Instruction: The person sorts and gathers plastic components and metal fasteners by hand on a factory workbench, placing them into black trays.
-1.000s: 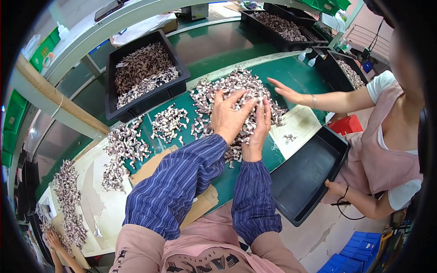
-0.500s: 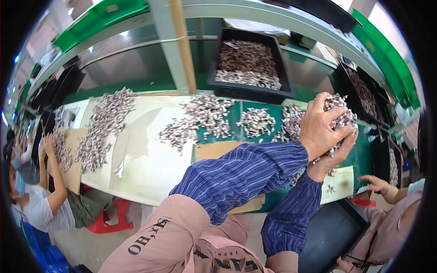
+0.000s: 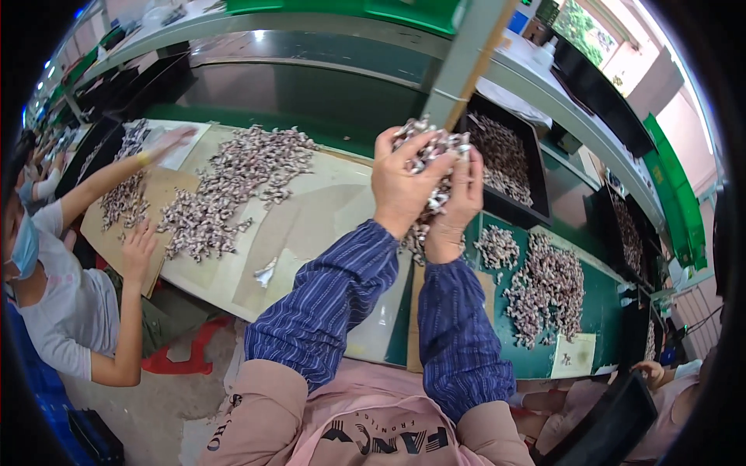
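Between my two raised hands is a big clump of small white-and-brown pieces, too small to name. My left hand grips the clump from the left with curled fingers. Against its right side presses my right hand, fingers pointing up. Both hands are above the worktable, in front of a grey post. Under them, more of the pieces show, partly hidden by my wrists. To the right, a small heap and a larger heap of the same pieces lie on a green surface.
A long heap of pieces spreads over the pale tabletop on the left. Behind the post stands a black bin holding more pieces. A co-worker sits at left, arms over the table; another person is at lower right beside a black tray.
My hands have carried the clump leftward from above the green surface, and the view has turned left. The left co-worker's arm now reaches out across the table. The black tray at right is now tilted.
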`<action>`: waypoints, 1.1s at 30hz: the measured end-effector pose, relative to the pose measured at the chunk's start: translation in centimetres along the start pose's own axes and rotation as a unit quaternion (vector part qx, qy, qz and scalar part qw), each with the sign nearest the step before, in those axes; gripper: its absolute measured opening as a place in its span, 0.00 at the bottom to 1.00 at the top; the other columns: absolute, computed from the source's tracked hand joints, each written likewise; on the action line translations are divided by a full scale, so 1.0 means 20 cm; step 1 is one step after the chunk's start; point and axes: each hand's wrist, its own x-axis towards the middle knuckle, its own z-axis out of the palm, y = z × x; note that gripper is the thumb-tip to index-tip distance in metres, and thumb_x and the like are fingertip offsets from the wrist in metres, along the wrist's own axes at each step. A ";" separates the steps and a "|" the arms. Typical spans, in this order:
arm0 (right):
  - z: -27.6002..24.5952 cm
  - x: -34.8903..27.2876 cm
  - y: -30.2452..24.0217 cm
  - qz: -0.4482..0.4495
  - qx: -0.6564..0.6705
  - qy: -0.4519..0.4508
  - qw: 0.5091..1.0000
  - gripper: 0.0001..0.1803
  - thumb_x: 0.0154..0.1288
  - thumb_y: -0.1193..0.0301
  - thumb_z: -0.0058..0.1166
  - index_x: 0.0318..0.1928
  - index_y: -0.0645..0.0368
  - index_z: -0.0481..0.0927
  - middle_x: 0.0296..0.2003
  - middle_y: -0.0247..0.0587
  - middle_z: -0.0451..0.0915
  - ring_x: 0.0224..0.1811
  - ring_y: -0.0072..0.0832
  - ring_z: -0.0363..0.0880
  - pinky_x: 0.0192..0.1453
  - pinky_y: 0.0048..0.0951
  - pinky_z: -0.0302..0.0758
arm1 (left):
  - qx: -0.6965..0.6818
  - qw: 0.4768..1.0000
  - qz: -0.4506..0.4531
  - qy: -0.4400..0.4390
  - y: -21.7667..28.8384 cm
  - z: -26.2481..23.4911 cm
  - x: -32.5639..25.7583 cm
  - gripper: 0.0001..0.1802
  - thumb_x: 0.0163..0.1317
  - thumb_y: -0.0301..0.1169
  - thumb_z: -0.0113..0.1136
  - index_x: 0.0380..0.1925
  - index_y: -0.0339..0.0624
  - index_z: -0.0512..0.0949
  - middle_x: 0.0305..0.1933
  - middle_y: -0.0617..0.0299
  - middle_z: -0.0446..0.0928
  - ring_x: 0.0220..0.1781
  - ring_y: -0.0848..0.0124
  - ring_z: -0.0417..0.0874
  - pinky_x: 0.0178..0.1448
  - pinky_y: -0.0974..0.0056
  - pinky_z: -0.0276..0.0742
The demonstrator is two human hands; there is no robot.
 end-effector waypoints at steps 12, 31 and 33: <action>-0.06 -0.07 0.70 0.117 -0.396 -0.154 0.898 0.23 0.68 0.57 0.59 0.55 0.61 0.81 0.54 0.58 0.77 0.62 0.50 0.73 0.67 0.42 0.69 | 0.147 0.965 -0.187 -0.109 -0.72 -0.32 -0.12 0.22 0.63 0.54 0.63 0.44 0.50 0.89 0.57 0.45 0.77 0.54 0.53 0.80 0.57 0.54 0.76; -0.40 -0.07 0.16 0.112 -0.490 -0.378 0.778 0.37 0.73 0.49 0.54 0.75 0.53 0.65 0.76 0.61 0.55 0.82 0.51 0.47 0.82 0.45 0.50 | 0.270 0.864 -0.111 -0.409 -0.58 -0.48 -0.09 0.31 0.68 0.50 0.58 0.66 0.44 0.75 0.74 0.38 0.65 0.71 0.43 0.72 0.73 0.50 0.68; -0.54 -0.13 0.07 0.057 -0.438 -0.372 0.816 0.33 0.74 0.54 0.54 0.72 0.54 0.67 0.76 0.60 0.57 0.80 0.50 0.52 0.80 0.44 0.54 | 0.273 0.869 -0.081 -0.404 -0.69 -0.60 -0.06 0.29 0.70 0.46 0.57 0.66 0.42 0.74 0.73 0.37 0.66 0.72 0.44 0.70 0.73 0.53 0.68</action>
